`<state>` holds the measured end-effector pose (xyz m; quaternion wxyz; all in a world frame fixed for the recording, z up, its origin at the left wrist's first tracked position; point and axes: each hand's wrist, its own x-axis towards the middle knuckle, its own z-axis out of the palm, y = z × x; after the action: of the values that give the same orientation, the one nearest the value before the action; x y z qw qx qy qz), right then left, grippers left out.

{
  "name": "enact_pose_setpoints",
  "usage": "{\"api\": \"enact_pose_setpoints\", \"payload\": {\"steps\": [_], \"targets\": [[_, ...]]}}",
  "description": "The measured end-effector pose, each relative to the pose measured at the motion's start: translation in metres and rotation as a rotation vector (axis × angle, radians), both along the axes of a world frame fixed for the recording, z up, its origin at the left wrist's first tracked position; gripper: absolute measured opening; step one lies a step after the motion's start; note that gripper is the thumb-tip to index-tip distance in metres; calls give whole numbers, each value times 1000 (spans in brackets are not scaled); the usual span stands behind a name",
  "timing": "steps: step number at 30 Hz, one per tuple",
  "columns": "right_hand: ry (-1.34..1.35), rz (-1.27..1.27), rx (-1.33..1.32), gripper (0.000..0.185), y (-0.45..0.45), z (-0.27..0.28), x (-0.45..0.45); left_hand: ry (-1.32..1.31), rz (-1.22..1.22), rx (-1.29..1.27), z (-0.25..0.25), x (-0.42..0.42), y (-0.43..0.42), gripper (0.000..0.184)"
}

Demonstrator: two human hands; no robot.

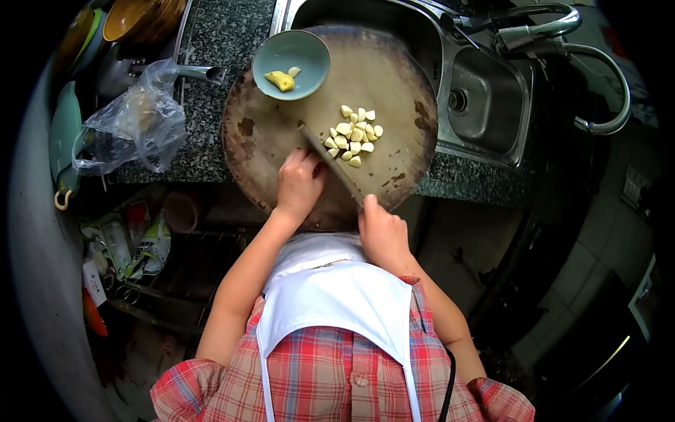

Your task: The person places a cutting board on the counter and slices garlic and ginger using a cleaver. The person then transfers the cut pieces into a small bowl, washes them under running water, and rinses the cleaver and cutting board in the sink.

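Note:
A kitchen knife (329,163), seen nearly along its spine, stands over the round wooden cutting board (271,151). My right hand (384,235) is closed around its handle near the board's front edge. On the left of the blade my left hand (301,183) rests on the board, fingers curled and close against the knife; whatever they hold is hidden. Right of the blade lies a loose pile of cut garlic (357,131) pieces. At the board's back left, a pale green bowl (318,69) holds a yellow piece of ginger (280,80) and a small garlic clove (294,71).
Behind and right of the board is a steel double sink (485,105) with a curved faucet (545,28). A clear plastic bag (151,119) lies on the dark speckled counter (221,35) at left, near stacked brown bowls (137,20). Packets (148,246) sit on a rack below.

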<state>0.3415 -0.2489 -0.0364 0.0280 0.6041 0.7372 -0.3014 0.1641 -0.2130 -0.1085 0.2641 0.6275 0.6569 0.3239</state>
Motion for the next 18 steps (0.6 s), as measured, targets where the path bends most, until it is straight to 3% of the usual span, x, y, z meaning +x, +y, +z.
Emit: {"api": "enact_pose_setpoints", "payload": {"steps": [4, 6, 8, 10, 12, 14, 18], "targets": [[236, -250, 41, 14, -1, 7, 12, -91, -3, 95, 22, -11, 20, 9], [281, -364, 31, 13, -1, 18, 19, 133, -6, 331, 46, -39, 62, 13], [310, -403, 35, 12, 2, 21, 26, 261, -73, 370, 57, -66, 113, 11], [315, -398, 52, 12, 6, 23, 29, 305, -282, 87, 61, -82, 155, 12], [317, -393, 72, 12, 8, 24, 31, 422, -349, 29, 59, -78, 178, 13], [318, -390, 83, 12, 8, 24, 32, 806, -531, -318, 61, -67, 194, 14], [375, -440, 93, 10, 7, 30, 32, 774, -487, -319, 46, -64, 192, 9]]}}
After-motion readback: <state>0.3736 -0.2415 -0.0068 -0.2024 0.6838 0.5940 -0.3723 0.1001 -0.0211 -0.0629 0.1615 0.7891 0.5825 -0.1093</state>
